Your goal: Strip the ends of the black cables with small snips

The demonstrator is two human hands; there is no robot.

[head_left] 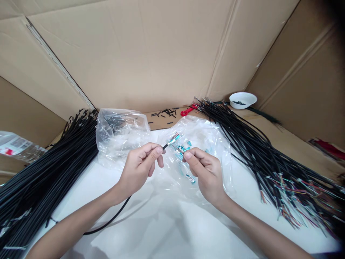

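Note:
My left hand (142, 163) pinches a black cable (166, 146) close to its stripped end. Thin coloured wires and blue-silver foil (173, 139) stick out there, pointing up and right. The rest of the cable trails below the hand toward the lower left. Just right of the stripped end, my right hand (206, 172) is closed, thumb against forefinger. A thin silvery bit shows at its fingertips, too small to name. Beneath both hands a clear plastic bag (215, 144) is spread, and scraps of blue foil (190, 178) lie on it.
Bundles of black cables flank the white work surface (161, 223), one at left (61, 162) and one with bared ends at right (242, 136). Behind are short black sheath pieces (169, 113), a red tool (185, 112) and a white bowl (243, 99). Cardboard walls (148, 54) enclose everything.

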